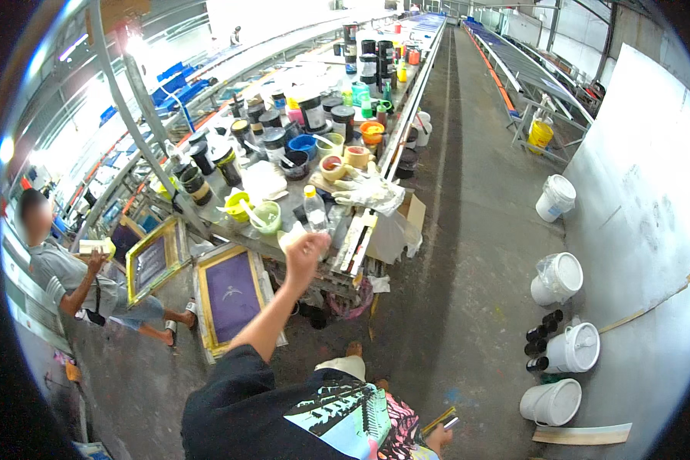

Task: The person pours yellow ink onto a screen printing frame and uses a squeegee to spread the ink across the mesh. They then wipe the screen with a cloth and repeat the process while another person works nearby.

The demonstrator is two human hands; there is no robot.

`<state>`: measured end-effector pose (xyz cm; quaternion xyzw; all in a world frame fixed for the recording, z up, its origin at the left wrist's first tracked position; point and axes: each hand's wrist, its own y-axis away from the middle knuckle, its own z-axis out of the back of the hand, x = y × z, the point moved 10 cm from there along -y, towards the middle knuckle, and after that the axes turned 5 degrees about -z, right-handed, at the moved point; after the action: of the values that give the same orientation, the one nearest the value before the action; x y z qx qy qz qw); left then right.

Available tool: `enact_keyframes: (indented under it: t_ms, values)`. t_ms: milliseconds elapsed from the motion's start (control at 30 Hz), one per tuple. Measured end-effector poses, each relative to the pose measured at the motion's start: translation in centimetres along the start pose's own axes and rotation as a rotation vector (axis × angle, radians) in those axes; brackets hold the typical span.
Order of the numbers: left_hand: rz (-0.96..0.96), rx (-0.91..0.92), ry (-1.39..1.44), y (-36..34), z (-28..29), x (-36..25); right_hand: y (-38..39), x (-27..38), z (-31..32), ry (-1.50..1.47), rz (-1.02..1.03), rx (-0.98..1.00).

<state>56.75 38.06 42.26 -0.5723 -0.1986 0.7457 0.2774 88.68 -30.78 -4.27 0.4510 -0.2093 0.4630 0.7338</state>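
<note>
My left hand [305, 254] is raised at the near edge of the cluttered table, fingers curled against a pale item [290, 239] whose kind I cannot make out. A clear plastic bottle [313, 205] with a yellow cap stands just beyond it, beside a pale green cup [267, 218]. Crumpled gloves [368, 188] lie to the right. At the lower edge, my right hand [438, 437] is closed round a narrow yellow-edged tool [437, 419], held low over the floor. Below the table, a framed purple screen [234, 295] leans at an angle.
A person [73, 276] stands at left beside another framed screen [155, 257], holding a pale object. Many ink pots [313, 114] cover the table [238, 238]. An aisle runs along its right, with white buckets [556, 278] by a white panel [629, 176] and long racks [514, 61].
</note>
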Motion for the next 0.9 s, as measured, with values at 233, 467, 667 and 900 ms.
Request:
enact_keyframes:
  t_ms: [233,467,667,900]
  values:
    - [0.334,-0.412,0.479,-17.0,1.2,8.6,3.1,4.4,1.1,0.362,-0.027,-0.027]
    - [0.731,-0.219,0.446,-26.5,-2.9,29.8,3.0,16.7,-7.3,0.388,0.008,0.069]
    - [0.86,-0.015,0.144,-31.8,-8.6,42.9,4.0,26.8,-13.9,0.4,0.052,0.105]
    - [0.93,0.202,-0.049,-36.0,-13.4,55.0,4.6,33.9,-21.1,0.397,0.027,0.143]
